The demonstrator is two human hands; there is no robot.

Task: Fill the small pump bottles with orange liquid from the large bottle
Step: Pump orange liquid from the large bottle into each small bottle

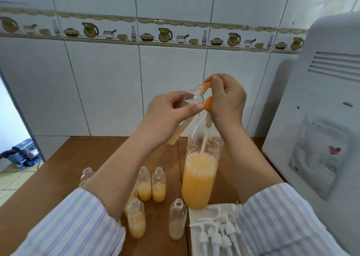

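White appliance (321, 99) right; blue machine (23, 154), perhaps, left.

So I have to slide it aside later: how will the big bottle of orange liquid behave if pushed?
The large bottle is tall, narrow and over half full, so probably heavy and tippy if pushed high. Its thin clear wall may flex.

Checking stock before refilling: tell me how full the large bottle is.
About half full: in the large bottle the orange liquid with its foam reaches roughly mid-height, clear above.
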